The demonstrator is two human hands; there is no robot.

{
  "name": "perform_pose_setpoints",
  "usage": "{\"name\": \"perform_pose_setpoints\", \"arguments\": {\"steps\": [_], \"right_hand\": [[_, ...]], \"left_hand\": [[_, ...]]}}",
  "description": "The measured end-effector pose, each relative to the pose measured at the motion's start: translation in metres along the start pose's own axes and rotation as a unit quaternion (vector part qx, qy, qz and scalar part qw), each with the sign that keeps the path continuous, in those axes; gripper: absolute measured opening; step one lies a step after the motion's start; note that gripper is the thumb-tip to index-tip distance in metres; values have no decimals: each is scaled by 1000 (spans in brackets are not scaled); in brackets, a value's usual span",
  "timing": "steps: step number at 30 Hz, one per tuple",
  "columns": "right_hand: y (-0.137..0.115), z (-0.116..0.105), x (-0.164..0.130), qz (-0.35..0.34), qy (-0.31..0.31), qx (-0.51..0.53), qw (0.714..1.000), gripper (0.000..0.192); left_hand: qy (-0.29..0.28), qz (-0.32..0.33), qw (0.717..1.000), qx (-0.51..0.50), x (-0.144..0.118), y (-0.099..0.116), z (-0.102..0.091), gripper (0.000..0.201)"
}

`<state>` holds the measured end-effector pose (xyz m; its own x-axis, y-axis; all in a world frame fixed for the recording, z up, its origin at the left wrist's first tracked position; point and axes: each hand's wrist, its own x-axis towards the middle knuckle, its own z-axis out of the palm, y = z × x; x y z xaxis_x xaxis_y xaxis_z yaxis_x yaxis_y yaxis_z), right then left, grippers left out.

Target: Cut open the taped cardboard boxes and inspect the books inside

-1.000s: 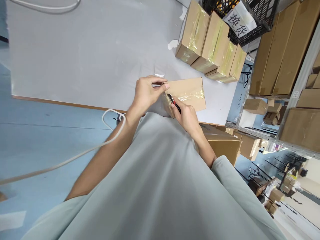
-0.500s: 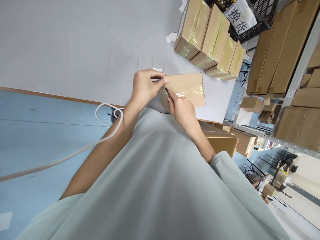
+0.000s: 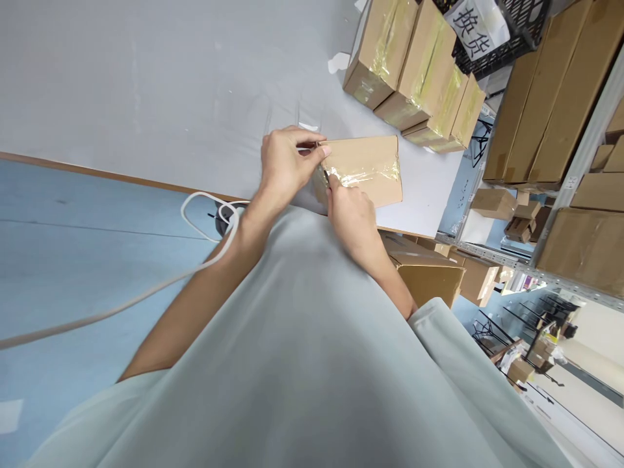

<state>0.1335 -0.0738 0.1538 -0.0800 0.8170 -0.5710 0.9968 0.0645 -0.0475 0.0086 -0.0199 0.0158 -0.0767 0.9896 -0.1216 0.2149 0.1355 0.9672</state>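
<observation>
A small cardboard box (image 3: 363, 153) with shiny clear tape across it lies near the front edge of the grey table. My left hand (image 3: 287, 159) is closed on the box's left corner, thumb on top and fingers at the far side. In my right hand (image 3: 353, 211) is a slim dark box cutter (image 3: 326, 175), mostly hidden by the fingers. Its tip is at the taped left edge of the box, just below my left thumb.
Several taped cardboard boxes (image 3: 407, 62) stand in a row at the back right of the table (image 3: 146, 91), beside a black crate (image 3: 521, 29) with a paper sign. A white cable (image 3: 146, 296) loops by my left forearm. Shelves with cartons (image 3: 580, 253) are on the right.
My right hand and the box cutter have shifted slightly along the box's left edge. My left hand keeps its hold on the corner. The whole view has moved a little.
</observation>
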Motion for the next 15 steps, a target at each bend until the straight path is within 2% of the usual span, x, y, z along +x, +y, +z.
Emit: {"name": "perform_pose_setpoints", "arguments": {"steps": [8,10,15], "right_hand": [[-2,9,-13,11,-26,-19,999,41],[-4,8,-15,11,-29,-22,999,44],[-2,11,-18,-3,-25,-14,1000,42]], "left_hand": [[-31,6,998,63,2,-1,-1,71],[-24,10,998,63,1,-4,0,66],[16,15,1000,21,-5,-12,2,33]]}}
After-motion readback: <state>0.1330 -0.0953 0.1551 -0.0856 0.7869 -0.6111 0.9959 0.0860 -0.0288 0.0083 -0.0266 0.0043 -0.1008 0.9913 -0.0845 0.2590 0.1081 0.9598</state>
